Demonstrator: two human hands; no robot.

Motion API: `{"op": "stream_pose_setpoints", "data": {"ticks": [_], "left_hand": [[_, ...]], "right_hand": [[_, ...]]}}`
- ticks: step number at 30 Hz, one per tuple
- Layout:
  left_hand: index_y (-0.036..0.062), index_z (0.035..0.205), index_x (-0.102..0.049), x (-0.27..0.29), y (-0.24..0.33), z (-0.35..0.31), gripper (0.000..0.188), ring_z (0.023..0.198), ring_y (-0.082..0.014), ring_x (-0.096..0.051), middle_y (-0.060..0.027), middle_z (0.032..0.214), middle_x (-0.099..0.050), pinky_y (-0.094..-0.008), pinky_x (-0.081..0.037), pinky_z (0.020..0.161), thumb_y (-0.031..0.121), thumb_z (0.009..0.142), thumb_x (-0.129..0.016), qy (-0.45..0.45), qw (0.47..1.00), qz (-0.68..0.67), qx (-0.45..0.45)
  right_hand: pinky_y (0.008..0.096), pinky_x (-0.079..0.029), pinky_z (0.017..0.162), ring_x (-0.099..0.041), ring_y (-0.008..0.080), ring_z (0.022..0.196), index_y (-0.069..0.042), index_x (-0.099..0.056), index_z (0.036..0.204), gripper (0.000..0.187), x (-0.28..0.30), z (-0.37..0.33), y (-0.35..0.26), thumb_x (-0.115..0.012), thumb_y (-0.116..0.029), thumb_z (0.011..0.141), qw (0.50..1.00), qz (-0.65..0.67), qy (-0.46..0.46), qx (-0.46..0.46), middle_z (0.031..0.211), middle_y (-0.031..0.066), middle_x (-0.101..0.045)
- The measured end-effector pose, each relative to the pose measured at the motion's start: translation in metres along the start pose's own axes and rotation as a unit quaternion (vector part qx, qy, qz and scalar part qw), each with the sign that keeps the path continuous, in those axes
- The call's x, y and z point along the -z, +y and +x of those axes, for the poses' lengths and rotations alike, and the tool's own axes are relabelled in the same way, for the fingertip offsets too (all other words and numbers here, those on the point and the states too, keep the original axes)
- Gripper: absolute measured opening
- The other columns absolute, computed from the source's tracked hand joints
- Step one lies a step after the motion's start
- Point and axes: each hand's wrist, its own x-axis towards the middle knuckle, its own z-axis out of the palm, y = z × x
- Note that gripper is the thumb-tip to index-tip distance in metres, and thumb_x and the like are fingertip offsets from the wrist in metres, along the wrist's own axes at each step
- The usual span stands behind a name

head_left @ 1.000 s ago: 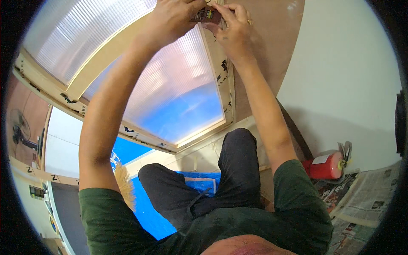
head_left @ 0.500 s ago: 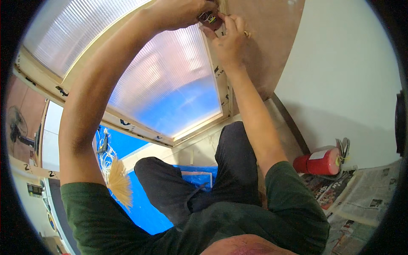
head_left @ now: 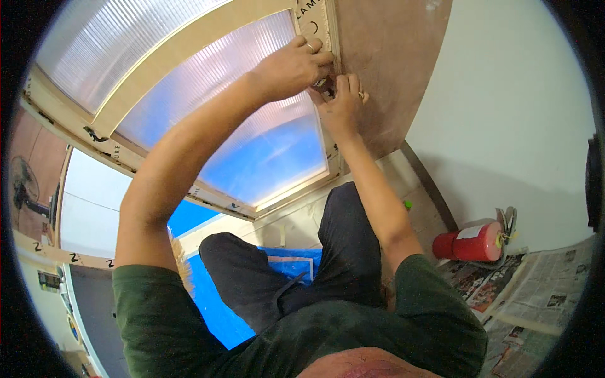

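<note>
My left hand [head_left: 293, 68], with a ring on it, reaches to the right-hand upright of a wooden-framed panel [head_left: 265, 151] with ribbed translucent sheets. Its fingers are curled down around a small dark object [head_left: 322, 82], mostly covered by both hands. Just below and to the right, my right hand [head_left: 341, 108] has bent fingers and a thumb closing in on the same spot. A ring shows on this hand as well. The object's kind cannot be made out between the fingers. A brown board [head_left: 391, 75] stands directly beside the hands.
At the right a red fire extinguisher [head_left: 469, 242] lies by newspaper sheets [head_left: 535, 290] along a white wall [head_left: 504, 113]. Blue sheeting [head_left: 220, 309] covers floor around my legs. A broom's bristles [head_left: 183, 264] show behind my left arm. A fan [head_left: 28, 189] stands far left.
Both hands have come down along the frame's upright, nearer to me, staying close together. My left arm has shifted right and now hides most of the broom.
</note>
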Motion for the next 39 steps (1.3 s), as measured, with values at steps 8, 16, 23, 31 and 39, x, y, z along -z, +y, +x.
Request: {"op": "stream_pose_setpoints", "data": {"ticks": [8, 16, 23, 31, 39], "left_hand": [[0.0174, 0.12, -0.072, -0.04, 0.047, -0.043, 0.032, 0.121, -0.0246, -0.055, -0.0031, 0.125, -0.063, -0.0412, -0.046, 0.098, 0.024, 0.093, -0.057, -0.03, 0.999, -0.037, -0.014], [0.0148, 0.123, -0.067, 0.045, 0.031, -0.111, 0.043, 0.108, -0.028, -0.06, -0.0059, 0.113, -0.063, -0.0453, -0.044, 0.093, 0.021, 0.082, -0.08, 0.224, 0.946, 0.015, 0.234], [0.0166, 0.129, -0.066, 0.044, 0.004, -0.113, 0.058, 0.107, -0.0264, -0.06, -0.0041, 0.115, -0.064, -0.0422, -0.042, 0.094, 0.023, 0.076, -0.088, 0.325, 0.882, 0.091, 0.328], [0.0176, 0.131, -0.066, 0.039, -0.013, -0.106, 0.061, 0.109, -0.0262, -0.06, -0.0037, 0.116, -0.064, -0.0431, -0.041, 0.094, 0.025, 0.074, -0.089, 0.314, 0.883, 0.104, 0.334], [0.0177, 0.127, -0.067, 0.042, -0.025, -0.081, 0.054, 0.106, -0.0275, -0.061, -0.0016, 0.113, -0.064, -0.0435, -0.042, 0.091, 0.025, 0.078, -0.086, 0.33, 0.892, 0.09, 0.297]], "right_hand": [[0.0506, -0.037, 0.094, -0.058, 0.0324, 0.109, -0.009, -0.064, 0.113, 0.059, 0.024, -0.057, -0.005, -0.083, -0.053, 0.079, 0.989, -0.012, -0.145, 0.033, 0.113, 0.0101, -0.061], [0.0488, -0.044, 0.098, -0.056, 0.0324, 0.118, -0.016, -0.066, 0.128, 0.055, 0.053, 0.05, -0.083, -0.087, -0.025, 0.078, 0.971, 0.153, -0.017, 0.183, 0.124, 0.01, -0.06], [0.0475, -0.043, 0.1, -0.054, 0.0325, 0.122, -0.027, -0.07, 0.131, 0.061, 0.027, 0.119, -0.104, -0.089, -0.032, 0.073, 0.953, 0.142, 0.024, 0.265, 0.131, 0.0069, -0.059], [0.0477, -0.041, 0.105, -0.051, 0.0327, 0.125, -0.027, -0.074, 0.124, 0.056, 0.018, 0.135, -0.101, -0.09, -0.033, 0.071, 0.955, 0.149, 0.027, 0.255, 0.133, 0.0072, -0.056], [0.0539, -0.038, 0.106, -0.049, 0.0328, 0.132, -0.023, -0.075, 0.125, 0.057, 0.05, 0.144, -0.103, -0.091, -0.028, 0.071, 0.975, 0.073, 0.019, 0.207, 0.136, 0.0096, -0.054]]}}
